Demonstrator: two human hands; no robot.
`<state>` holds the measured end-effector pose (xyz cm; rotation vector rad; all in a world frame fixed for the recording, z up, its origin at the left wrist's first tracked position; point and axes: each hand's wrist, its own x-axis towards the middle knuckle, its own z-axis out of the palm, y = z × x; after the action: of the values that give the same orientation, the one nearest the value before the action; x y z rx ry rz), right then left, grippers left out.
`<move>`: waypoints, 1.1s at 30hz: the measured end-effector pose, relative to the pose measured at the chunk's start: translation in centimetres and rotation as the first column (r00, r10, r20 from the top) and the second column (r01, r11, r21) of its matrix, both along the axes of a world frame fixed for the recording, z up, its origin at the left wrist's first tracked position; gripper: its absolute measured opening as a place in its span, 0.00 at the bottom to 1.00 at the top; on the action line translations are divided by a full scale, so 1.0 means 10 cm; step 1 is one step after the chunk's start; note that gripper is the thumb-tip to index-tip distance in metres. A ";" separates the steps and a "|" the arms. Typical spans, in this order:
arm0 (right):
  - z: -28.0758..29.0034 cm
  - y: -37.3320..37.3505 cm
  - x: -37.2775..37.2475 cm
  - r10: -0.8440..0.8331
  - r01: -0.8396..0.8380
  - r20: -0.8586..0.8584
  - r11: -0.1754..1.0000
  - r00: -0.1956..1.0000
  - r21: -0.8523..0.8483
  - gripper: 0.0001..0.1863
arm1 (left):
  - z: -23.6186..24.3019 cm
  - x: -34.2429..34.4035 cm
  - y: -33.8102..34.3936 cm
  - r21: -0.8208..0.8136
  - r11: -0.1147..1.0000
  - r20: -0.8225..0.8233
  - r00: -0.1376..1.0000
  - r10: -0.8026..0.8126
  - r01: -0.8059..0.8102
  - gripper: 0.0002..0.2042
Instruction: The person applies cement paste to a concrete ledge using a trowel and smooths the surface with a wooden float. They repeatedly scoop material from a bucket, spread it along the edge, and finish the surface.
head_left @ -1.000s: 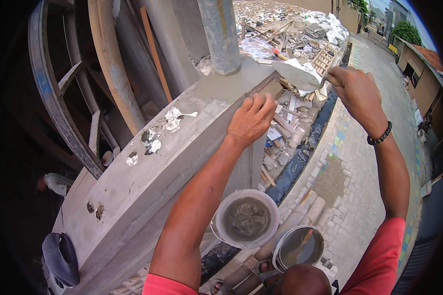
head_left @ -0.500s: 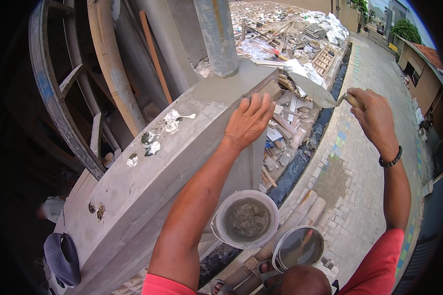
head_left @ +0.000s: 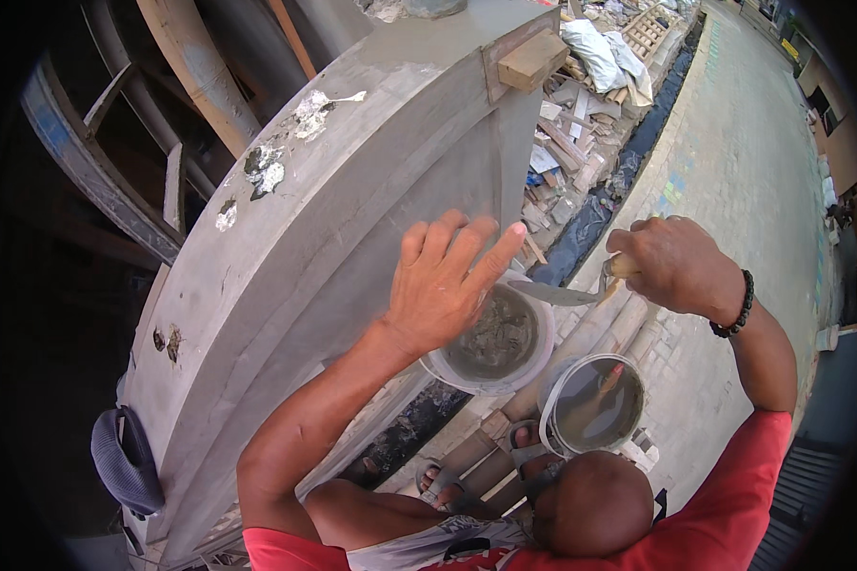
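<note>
My left hand is in the air beside the grey concrete wall, its fingers spread and holding nothing. It covers part of a white bucket of wet grey mortar. My right hand is closed around the wooden handle of a trowel. The trowel's thin metal blade points left, over the bucket's far rim. Nearer and to the right stands a second bucket holding murky water, with a red-ended tool leaning in it. Smooth wet mortar coats the wall's far top.
A wooden block juts from the wall's far end. A dark cap lies at its near end. Bamboo poles lie underfoot across a dark ditch. Rubble lies beyond; a paved lane runs along the right.
My left hand has come away from the wall's far edge, back toward me. My right hand has lowered the trowel from above the lane to the mortar bucket. The view has tilted down.
</note>
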<state>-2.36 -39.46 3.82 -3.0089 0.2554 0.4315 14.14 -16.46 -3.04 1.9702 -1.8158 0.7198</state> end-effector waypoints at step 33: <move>-2.40 0.41 0.61 0.262 -0.248 -0.225 0.965 0.939 0.088 0.11 | -0.01 -0.95 1.68 0.839 0.510 -0.418 0.826 0.379 0.191 0.22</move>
<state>3.75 -35.36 -20.14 -2.9396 -0.1341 0.8051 4.67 0.39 -3.11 2.4617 -1.7830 -0.9541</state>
